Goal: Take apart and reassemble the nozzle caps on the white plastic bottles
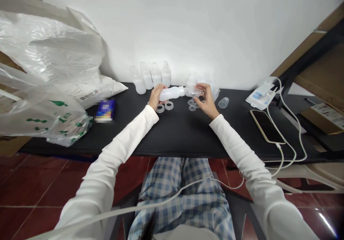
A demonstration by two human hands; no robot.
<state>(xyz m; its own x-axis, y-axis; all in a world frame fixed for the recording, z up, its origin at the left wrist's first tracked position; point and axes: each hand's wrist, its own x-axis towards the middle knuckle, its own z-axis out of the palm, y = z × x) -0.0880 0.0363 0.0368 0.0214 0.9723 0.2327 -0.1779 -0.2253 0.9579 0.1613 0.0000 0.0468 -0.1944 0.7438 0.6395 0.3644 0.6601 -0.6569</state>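
Note:
My left hand (156,99) is closed around a white baby bottle (172,93), which lies on its side in the air above the table with its neck to the right. My right hand (207,102) pinches a clear dome cap (191,92) at the bottle's neck; whether the cap touches the neck all round I cannot tell. Below my left hand are translucent collar rings (168,106). Small clear round pieces (192,107) lie under my right hand, and another clear cap (223,103) rests to its right.
Several capped bottles (155,75) stand by the wall, with more whitish bottles (201,78) behind my right hand. Plastic bags (53,53) and a blue packet (106,109) are at left. A phone (267,126), white cables (302,136) and a white-blue package (261,95) sit at right.

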